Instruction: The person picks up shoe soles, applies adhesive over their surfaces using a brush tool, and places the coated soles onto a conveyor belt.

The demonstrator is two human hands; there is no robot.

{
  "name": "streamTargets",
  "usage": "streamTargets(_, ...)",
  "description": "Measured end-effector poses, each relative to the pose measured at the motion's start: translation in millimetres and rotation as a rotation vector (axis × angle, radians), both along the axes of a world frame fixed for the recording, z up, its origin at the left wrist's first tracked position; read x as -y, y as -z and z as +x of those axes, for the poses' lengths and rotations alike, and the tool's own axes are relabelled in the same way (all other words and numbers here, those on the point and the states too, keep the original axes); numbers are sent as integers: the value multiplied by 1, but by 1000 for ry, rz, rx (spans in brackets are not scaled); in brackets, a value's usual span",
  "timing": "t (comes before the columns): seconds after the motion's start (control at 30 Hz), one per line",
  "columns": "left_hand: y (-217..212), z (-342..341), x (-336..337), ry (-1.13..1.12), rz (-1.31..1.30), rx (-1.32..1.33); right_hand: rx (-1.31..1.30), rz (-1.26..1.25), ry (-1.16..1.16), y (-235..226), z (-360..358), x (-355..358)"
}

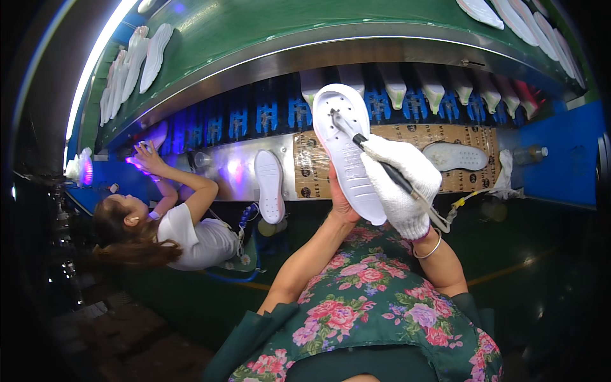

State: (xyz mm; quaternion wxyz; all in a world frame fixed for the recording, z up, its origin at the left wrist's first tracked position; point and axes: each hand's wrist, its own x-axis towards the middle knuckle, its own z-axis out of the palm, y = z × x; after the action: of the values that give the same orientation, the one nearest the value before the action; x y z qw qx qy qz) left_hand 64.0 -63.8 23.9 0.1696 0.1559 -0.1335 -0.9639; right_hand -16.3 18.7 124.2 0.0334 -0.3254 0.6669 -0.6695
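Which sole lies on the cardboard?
The greyish sole, right of the gloved right hand. Only it rests on the cardboard; the left hand grips a white sole; another sole lies left of the cardboard.

Left hand (341,202) part-hidden (by sole (352,167)), shelf (286,24) cropped

Workstation, factory-type room. Green deck (312,16) runs across the top, bright metal edge (382,39) along its front (curved by the lens). Under it, a dark recess with a row of blue brackets (266,116). Below that, metal ledge (248,149), part covered by a cardboard sheet (310,159); purple glow (235,169) on the bare metal. Blue side panel (563,159) closes the right end. White light tube (94,57) upper left. Floor (528,242) dark green, yellowish line (509,268) across it; lower left murky, possibly brownish flooring.
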Motion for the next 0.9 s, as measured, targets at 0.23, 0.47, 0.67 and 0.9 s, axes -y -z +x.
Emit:
streamTargets(0.23, 15, -7, 7, 78, 264, -292, -30, 67, -148, 12, 8, -3)
streamTargets(0.47, 10, -8, 19, 199, 99, -230, -275, 97, -97, 12, 15, 2)
streamTargets(0.67, 9, -10, 34, -51, 109, -119, -36, 45, -121, 25, 9, -5)
streamTargets(0.9, 5, -9, 40, 182, 59, -256, -125, 97, -301, 27, 8, -8)
